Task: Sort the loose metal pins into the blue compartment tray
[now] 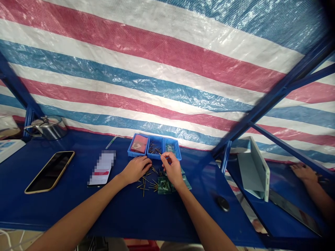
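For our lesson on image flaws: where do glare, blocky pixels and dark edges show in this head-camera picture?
In the head view: white glare on the striped sheet; blocky pixels over the lit phone; a dark, soft upper right corner; the left hand and right hand look clearer.

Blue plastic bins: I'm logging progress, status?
Left hand by thin golden metal pins. Right hand at bins, apparently pinching a pin. Green plastic packets beneath right hand.
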Motion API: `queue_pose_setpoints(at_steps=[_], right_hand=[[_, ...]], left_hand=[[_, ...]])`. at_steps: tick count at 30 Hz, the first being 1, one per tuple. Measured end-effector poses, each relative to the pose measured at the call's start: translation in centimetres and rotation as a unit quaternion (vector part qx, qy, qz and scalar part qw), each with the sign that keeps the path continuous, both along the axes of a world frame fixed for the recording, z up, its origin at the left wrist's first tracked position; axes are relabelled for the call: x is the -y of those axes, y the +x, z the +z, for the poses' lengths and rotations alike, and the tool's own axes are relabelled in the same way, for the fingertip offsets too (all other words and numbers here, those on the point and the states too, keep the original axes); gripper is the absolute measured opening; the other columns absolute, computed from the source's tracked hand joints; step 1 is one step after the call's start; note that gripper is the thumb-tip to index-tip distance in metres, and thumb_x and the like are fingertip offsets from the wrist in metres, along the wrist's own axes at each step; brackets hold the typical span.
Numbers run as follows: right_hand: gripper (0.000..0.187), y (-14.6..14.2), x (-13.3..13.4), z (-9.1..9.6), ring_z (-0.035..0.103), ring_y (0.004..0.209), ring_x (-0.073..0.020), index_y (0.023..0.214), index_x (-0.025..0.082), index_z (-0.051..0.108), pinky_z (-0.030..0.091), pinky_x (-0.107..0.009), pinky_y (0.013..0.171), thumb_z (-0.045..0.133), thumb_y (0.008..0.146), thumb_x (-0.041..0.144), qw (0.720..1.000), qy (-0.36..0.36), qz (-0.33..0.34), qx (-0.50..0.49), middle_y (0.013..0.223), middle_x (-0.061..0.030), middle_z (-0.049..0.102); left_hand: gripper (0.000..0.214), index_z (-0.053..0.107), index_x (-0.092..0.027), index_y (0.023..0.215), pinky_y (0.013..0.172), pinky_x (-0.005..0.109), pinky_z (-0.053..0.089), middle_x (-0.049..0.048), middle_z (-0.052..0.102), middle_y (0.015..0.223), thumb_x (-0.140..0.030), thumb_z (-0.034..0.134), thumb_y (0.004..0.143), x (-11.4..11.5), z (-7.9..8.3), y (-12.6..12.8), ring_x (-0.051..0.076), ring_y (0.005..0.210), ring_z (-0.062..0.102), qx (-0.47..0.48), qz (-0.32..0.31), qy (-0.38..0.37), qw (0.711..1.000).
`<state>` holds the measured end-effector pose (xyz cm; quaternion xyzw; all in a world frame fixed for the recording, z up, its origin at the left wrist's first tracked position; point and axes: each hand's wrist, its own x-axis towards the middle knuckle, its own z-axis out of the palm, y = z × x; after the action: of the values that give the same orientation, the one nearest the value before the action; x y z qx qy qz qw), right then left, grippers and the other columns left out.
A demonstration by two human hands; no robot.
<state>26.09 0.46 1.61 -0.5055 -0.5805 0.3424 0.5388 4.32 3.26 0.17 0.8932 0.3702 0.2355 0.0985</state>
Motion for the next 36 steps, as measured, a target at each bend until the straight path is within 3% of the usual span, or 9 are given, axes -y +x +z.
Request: queue_pose_setpoints(at_steps=[5, 9, 23, 27, 30, 33, 36], right_hand=[[0.015, 0.1, 0.5, 0.3, 0.058, 0.078, -0.0197, 0.096, 0.024, 0.067, 0.051, -0.034, 0.073, 0.061, 0.100, 0.037, 0.982, 0.089, -0.021, 0.163, 0.104, -0.0072, 0.062], [0.012, 0.0, 0.8, 0.4, 0.055, 0.071, -0.0174, 0.099, 0.024, 0.068, 0.048, -0.033, 0.072, 0.057, 0.102, 0.029, 0.969, 0.110, -0.024, 0.220, 0.100, -0.0056, 0.059], [0.018, 0.1, 0.6, 0.0, 0.060, 0.071, -0.0171, 0.109, 0.024, 0.071, 0.051, -0.031, 0.071, 0.057, 0.102, 0.032, 0.969, 0.112, -0.008, 0.220, 0.100, -0.0062, 0.063], [0.020, 0.0, 0.4, -0.2, 0.059, 0.067, -0.0162, 0.106, 0.024, 0.073, 0.052, -0.029, 0.062, 0.062, 0.099, 0.039, 0.986, 0.070, 0.015, 0.151, 0.098, -0.0058, 0.064], [0.026, -0.2, 0.3, -0.3, 0.052, 0.051, -0.0120, 0.103, 0.023, 0.073, 0.044, -0.025, 0.042, 0.069, 0.092, 0.047, 0.998, -0.044, 0.053, 0.012, 0.091, -0.0036, 0.065], [0.030, -0.3, 0.3, 0.2, 0.047, 0.047, -0.0084, 0.098, 0.021, 0.076, 0.037, -0.022, 0.035, 0.077, 0.086, 0.049, 0.977, -0.144, 0.096, -0.121, 0.088, -0.0024, 0.066], [0.029, -0.2, 0.4, 0.9, 0.045, 0.049, -0.0055, 0.097, 0.020, 0.078, 0.034, -0.018, 0.035, 0.081, 0.084, 0.046, 0.948, -0.185, 0.140, -0.218, 0.091, -0.0023, 0.066]], left_hand=[[0.026, 0.068, -0.023, 0.111, 0.083, 0.032, 0.048, 0.0047, 0.070, 0.102, -0.034, 0.045, 0.111, 0.1, 0.1, 0.0, 0.022, 0.092, 0.067, 0.000, -0.002, -0.003, 1.000], [0.025, 0.068, -0.023, 0.112, 0.083, 0.032, 0.048, 0.0044, 0.070, 0.103, -0.033, 0.045, 0.111, 0.2, 0.3, 0.0, 0.022, 0.093, 0.067, 0.002, -0.001, -0.004, 1.000], [0.023, 0.068, -0.022, 0.110, 0.083, 0.032, 0.048, 0.0039, 0.069, 0.100, -0.031, 0.047, 0.110, 0.1, 0.3, 0.1, 0.021, 0.093, 0.066, 0.002, -0.001, 0.002, 1.000], [0.023, 0.067, -0.022, 0.109, 0.082, 0.031, 0.047, 0.0041, 0.068, 0.100, -0.032, 0.047, 0.110, 0.2, 0.3, 0.1, 0.021, 0.092, 0.066, 0.003, -0.002, 0.003, 1.000], [0.022, 0.067, -0.022, 0.110, 0.081, 0.031, 0.047, 0.0040, 0.068, 0.099, -0.031, 0.047, 0.110, 0.2, 0.2, 0.0, 0.021, 0.091, 0.066, 0.000, -0.002, 0.003, 1.000], [0.023, 0.067, -0.021, 0.109, 0.080, 0.031, 0.047, 0.0040, 0.067, 0.098, -0.031, 0.047, 0.110, 0.2, 0.2, 0.1, 0.021, 0.090, 0.066, -0.002, 0.001, 0.009, 1.000], [0.024, 0.067, -0.021, 0.108, 0.079, 0.031, 0.047, 0.0042, 0.067, 0.098, -0.031, 0.045, 0.111, 0.1, 0.1, 0.1, 0.021, 0.090, 0.065, -0.005, 0.002, 0.015, 1.000]])
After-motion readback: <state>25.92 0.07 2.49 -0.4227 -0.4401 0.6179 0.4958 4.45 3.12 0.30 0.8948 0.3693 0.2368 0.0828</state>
